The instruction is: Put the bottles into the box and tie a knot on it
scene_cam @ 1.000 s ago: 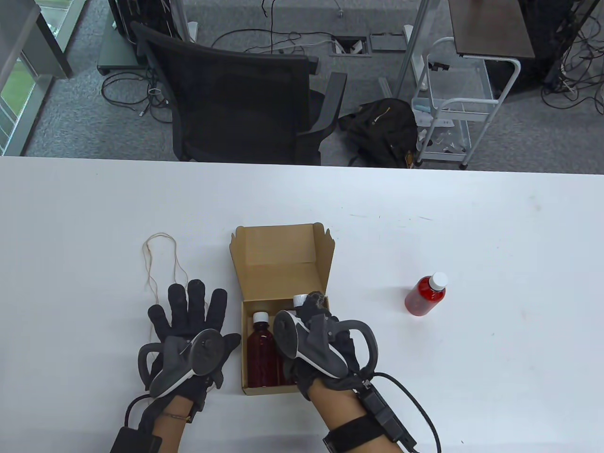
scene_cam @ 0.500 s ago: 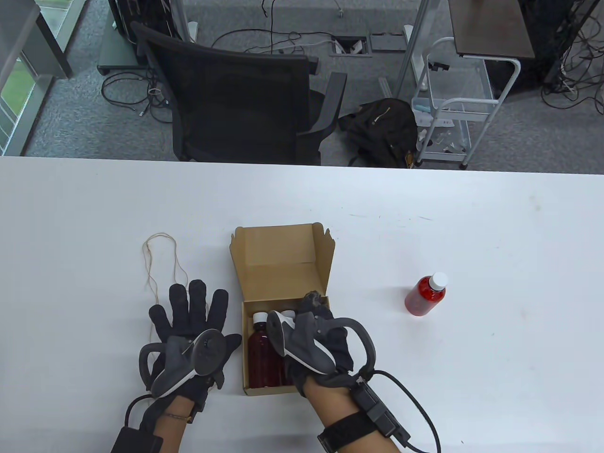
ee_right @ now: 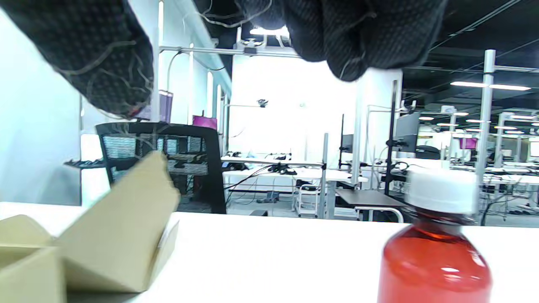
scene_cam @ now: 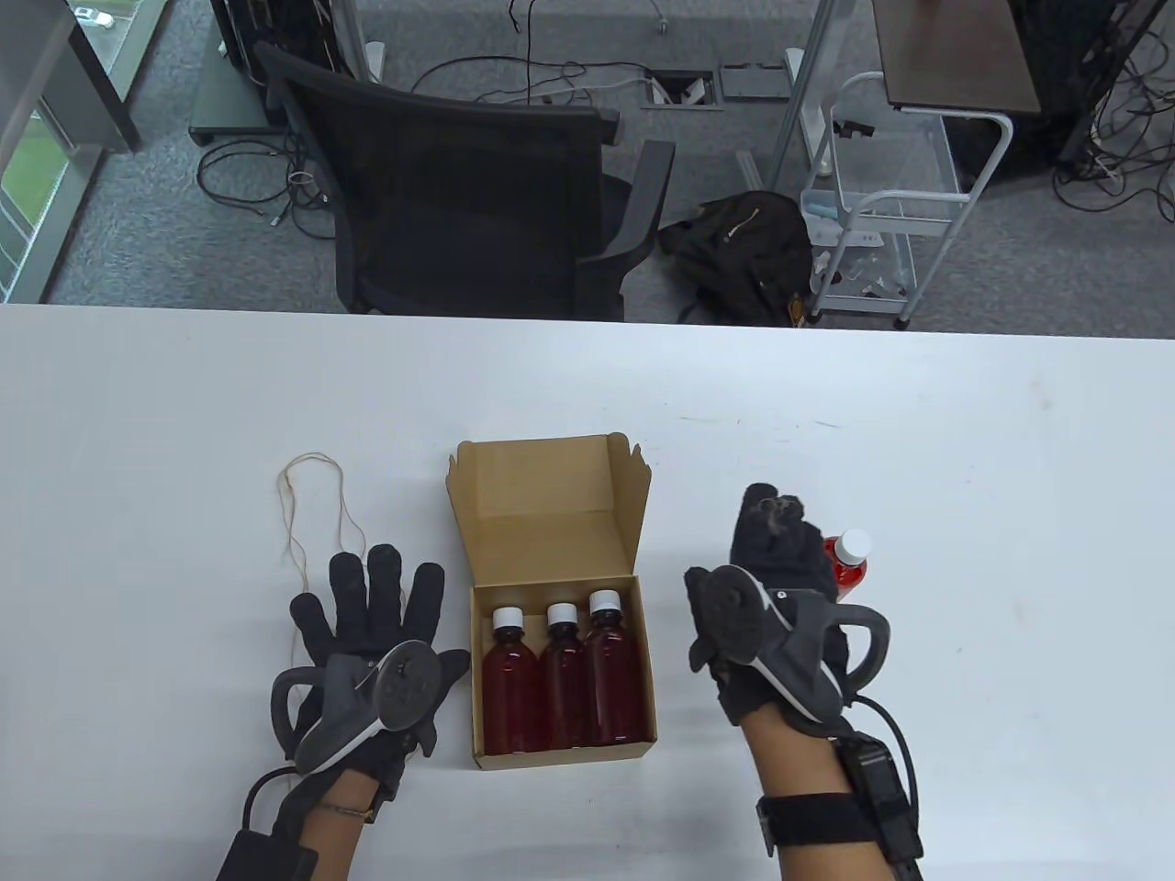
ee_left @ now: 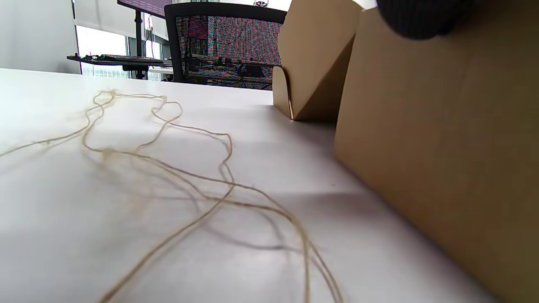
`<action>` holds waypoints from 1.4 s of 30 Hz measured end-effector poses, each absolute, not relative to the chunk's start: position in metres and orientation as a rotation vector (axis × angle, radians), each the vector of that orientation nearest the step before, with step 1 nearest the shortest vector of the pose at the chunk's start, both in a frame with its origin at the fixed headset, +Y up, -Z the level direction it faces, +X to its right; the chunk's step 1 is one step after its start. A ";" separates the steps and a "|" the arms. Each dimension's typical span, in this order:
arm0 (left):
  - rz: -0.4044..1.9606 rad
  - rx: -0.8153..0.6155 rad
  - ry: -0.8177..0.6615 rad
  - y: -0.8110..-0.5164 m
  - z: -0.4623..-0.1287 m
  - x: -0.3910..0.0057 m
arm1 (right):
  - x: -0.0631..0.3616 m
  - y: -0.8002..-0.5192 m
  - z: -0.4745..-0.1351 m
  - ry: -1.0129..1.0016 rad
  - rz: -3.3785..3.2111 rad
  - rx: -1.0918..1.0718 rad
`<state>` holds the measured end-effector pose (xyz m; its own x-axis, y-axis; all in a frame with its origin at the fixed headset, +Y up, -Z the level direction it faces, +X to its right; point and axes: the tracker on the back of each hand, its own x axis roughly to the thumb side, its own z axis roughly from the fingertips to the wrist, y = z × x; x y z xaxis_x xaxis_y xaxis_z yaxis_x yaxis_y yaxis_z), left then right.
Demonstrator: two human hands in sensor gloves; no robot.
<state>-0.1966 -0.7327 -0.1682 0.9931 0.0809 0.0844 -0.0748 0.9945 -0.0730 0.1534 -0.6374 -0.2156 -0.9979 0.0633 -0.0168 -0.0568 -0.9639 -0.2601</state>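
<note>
Bright, even overhead light across the white desk in the table view; only soft, short shadows beside the open brown cardboard box. Straight lines bowed slightly toward the edges. Left wrist view sharp on the thin beige string, near box wall soft. Right wrist view blown out by a white glare behind, red white-capped bottle blurred, black glove fingertips out of focus.
</note>
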 end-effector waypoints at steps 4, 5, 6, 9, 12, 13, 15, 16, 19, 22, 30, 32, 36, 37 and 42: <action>0.074 -0.073 -0.087 -0.733 -0.168 -0.197 | 0.192 -0.662 -0.221 -0.354 2.958 -0.169; 0.074 -0.074 -0.086 -0.733 -0.168 -0.197 | 0.202 -0.669 -0.222 -0.360 2.915 -0.219; 0.075 -0.074 -0.085 -0.733 -0.168 -0.197 | 0.208 -0.675 -0.224 -0.350 2.888 -0.234; 0.080 -0.073 -0.078 -0.732 -0.168 -0.199 | 0.228 -0.696 -0.226 -0.383 2.771 -0.314; 0.079 -0.077 -0.074 -0.733 -0.169 -0.199 | 0.243 -0.717 -0.232 -0.356 2.701 -0.382; 0.076 -0.081 -0.072 -0.734 -0.169 -0.199 | 0.246 -0.721 -0.234 -0.344 2.686 -0.400; 0.074 -0.088 -0.070 -0.735 -0.170 -0.199 | 0.252 -0.728 -0.238 -0.380 2.615 -0.401; 0.070 -0.093 -0.068 -0.736 -0.171 -0.199 | 0.254 -0.731 -0.239 -0.405 2.578 -0.417; 0.062 -0.107 -0.065 -0.738 -0.173 -0.198 | 0.259 -0.737 -0.243 -0.466 2.566 -0.441; 0.059 -0.113 -0.061 -0.740 -0.175 -0.198 | 0.262 -0.740 -0.245 -0.537 2.556 -0.437; 0.046 -0.124 -0.055 -0.743 -0.178 -0.199 | 0.261 -0.750 -0.247 -0.528 2.553 -0.389; 0.043 -0.125 -0.055 -0.743 -0.178 -0.198 | 0.257 -0.752 -0.246 -0.532 2.574 -0.361; 0.042 -0.120 -0.057 -0.743 -0.177 -0.198 | 0.256 -0.749 -0.243 -0.572 2.571 -0.316; 0.042 -0.117 -0.058 -0.743 -0.177 -0.198 | 0.255 -0.748 -0.242 -0.572 2.577 -0.316; 0.046 -0.112 -0.060 -0.742 -0.176 -0.198 | 0.239 -0.728 -0.234 -0.568 2.572 -0.178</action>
